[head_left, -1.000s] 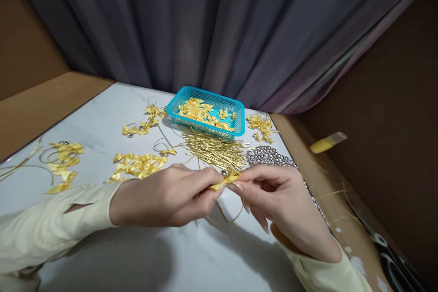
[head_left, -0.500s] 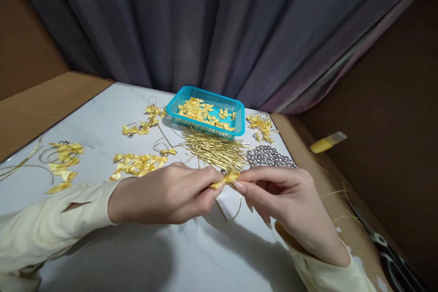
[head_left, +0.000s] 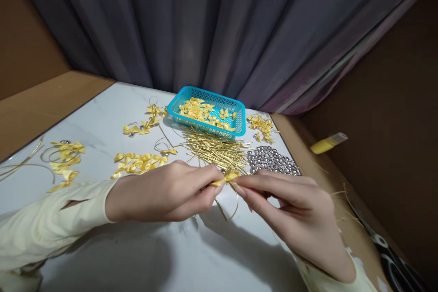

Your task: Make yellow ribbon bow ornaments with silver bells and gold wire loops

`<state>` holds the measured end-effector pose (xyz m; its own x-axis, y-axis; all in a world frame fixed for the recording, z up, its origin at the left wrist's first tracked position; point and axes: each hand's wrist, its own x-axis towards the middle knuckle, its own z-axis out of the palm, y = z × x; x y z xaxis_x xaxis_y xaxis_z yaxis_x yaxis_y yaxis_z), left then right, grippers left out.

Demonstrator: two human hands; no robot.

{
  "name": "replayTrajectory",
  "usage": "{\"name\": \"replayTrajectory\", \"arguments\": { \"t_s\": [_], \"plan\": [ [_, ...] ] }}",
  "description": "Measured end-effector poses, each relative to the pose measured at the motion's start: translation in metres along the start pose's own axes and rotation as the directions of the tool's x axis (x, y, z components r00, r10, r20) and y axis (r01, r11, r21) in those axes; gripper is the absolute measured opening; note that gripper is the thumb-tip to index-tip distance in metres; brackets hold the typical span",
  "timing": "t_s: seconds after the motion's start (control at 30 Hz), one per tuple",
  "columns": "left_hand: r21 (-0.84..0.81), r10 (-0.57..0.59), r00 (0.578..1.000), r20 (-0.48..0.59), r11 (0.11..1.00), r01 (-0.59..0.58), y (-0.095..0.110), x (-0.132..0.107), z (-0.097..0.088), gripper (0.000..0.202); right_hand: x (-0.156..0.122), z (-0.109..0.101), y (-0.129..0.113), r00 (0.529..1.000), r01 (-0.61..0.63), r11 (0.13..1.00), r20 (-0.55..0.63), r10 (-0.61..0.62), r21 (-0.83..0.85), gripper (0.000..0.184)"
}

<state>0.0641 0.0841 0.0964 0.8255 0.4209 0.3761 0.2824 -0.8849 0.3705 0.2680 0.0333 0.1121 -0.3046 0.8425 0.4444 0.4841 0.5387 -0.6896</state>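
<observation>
Head view — left hand (head_left: pixel 164 194), right hand (head_left: pixel 301 212), each grip pinching yellow bow (head_left: pixel 228 177), gold cord (head_left: pixel 221 210) below

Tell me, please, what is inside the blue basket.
The blue basket holds yellow bows, heaped toward its left side, with a few at the right. Some of its perforated floor shows between them; whatever lies under the heap is hidden.
</observation>
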Motion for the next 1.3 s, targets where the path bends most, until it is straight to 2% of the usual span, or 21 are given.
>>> {"name": "replayTrajectory", "arguments": {
  "t_s": [0.07, 0.3, 0.53, 0.63, 0.73, 0.83, 0.93, 1.03, 1.1, 1.2, 1.3],
  "plan": [
    [0.000, -0.003, 1.000, 0.013, 1.000, 0.003, 0.000, 0.000, -0.001, 0.024, -0.001, -0.001, 0.000, 0.999, 0.050, 0.998, -0.005, -0.051, -0.042, 0.016],
    [-0.012, -0.007, 0.996, 0.088, 1.000, 0.009, -0.003, 0.001, 0.000, 0.025, 0.003, -0.009, 0.001, 0.990, 0.020, 0.995, 0.140, -0.005, -0.102, 0.010],
    [-0.018, -0.020, 0.993, 0.119, 1.000, 0.022, -0.003, 0.000, 0.000, 0.023, -0.005, -0.013, 0.003, 0.956, 0.157, 0.958, 0.279, -0.087, -0.240, 0.015],
    [-0.041, -0.035, 0.991, 0.128, 0.998, 0.041, -0.003, -0.001, -0.001, 0.022, -0.009, -0.011, 0.005, 0.957, 0.239, 0.898, 0.245, -0.153, -0.370, 0.014],
    [-0.092, -0.052, 0.988, 0.143, 0.994, 0.066, -0.004, 0.000, -0.003, 0.020, -0.011, -0.008, 0.008, 0.937, 0.344, 0.785, 0.238, -0.254, -0.516, 0.015],
    [-0.179, -0.068, 0.987, 0.145, 0.979, 0.094, -0.004, 0.003, -0.006, 0.018, -0.012, -0.005, 0.012, 0.907, 0.422, 0.705, 0.254, -0.337, -0.570, 0.021],
    [-0.271, -0.109, 0.982, 0.157, 0.951, 0.149, -0.002, 0.007, -0.009, 0.016, -0.013, -0.003, 0.015, 0.889, 0.455, 0.676, 0.255, -0.380, -0.580, 0.026],
    [-0.322, -0.129, 0.976, 0.174, 0.930, 0.180, -0.001, 0.010, -0.011, 0.016, -0.012, 0.000, 0.017, 0.910, 0.410, 0.709, 0.205, -0.361, -0.573, 0.023],
    [-0.345, -0.127, 0.973, 0.191, 0.920, 0.188, -0.001, 0.010, -0.012, 0.017, -0.011, 0.004, 0.017, 0.937, 0.340, 0.774, 0.122, -0.327, -0.535, 0.017],
    [-0.371, -0.129, 0.970, 0.205, 0.907, 0.199, -0.002, 0.010, -0.011, 0.018, -0.006, 0.008, 0.012, 0.973, 0.219, 0.896, 0.023, -0.228, -0.387, 0.009],
    [-0.398, -0.118, 0.971, 0.207, 0.897, 0.194, -0.004, 0.009, -0.010, 0.019, -0.001, 0.008, 0.006, 0.997, 0.083, 0.973, 0.019, -0.081, -0.217, 0.009]
  ]
}}
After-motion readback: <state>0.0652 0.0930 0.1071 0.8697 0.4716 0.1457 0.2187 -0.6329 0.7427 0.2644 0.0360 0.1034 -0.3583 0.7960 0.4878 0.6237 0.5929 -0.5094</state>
